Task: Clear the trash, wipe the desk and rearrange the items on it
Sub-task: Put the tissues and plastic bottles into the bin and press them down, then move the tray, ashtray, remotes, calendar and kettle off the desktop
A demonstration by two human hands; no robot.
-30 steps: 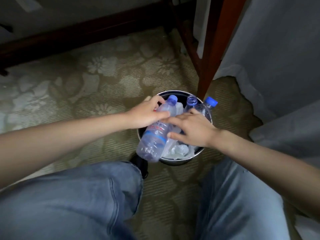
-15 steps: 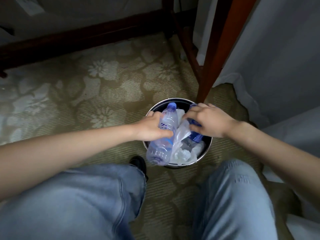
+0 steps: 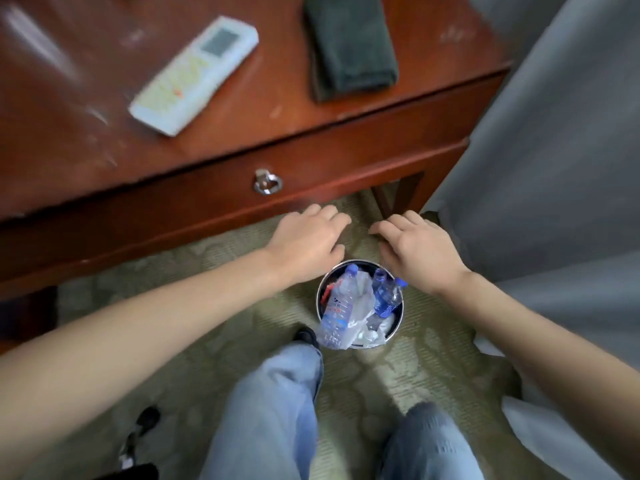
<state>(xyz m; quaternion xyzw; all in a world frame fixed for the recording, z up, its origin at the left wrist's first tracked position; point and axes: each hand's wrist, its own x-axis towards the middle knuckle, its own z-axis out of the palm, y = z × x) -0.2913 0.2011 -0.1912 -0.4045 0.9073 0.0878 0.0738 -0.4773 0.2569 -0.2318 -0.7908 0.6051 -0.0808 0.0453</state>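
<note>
Left hand (image 3: 308, 242) and right hand (image 3: 417, 251) hover empty with fingers relaxed. Just below, the right wrist covers part of the bin (image 3: 318, 299) rim. Beyond them, the worktop (image 3: 69, 98) is blurred.

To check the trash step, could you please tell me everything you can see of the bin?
The bin is small, round and looks like shiny metal with a dark inside. It stands upright on the carpet in front of the desk, by a black shoe. It is heaped full: clear bottles with blue caps, plastic film and white paper; the biggest bottle sticks out over the near rim. The left hand and right hand, both open, are above its far edge and hold nothing.
</note>
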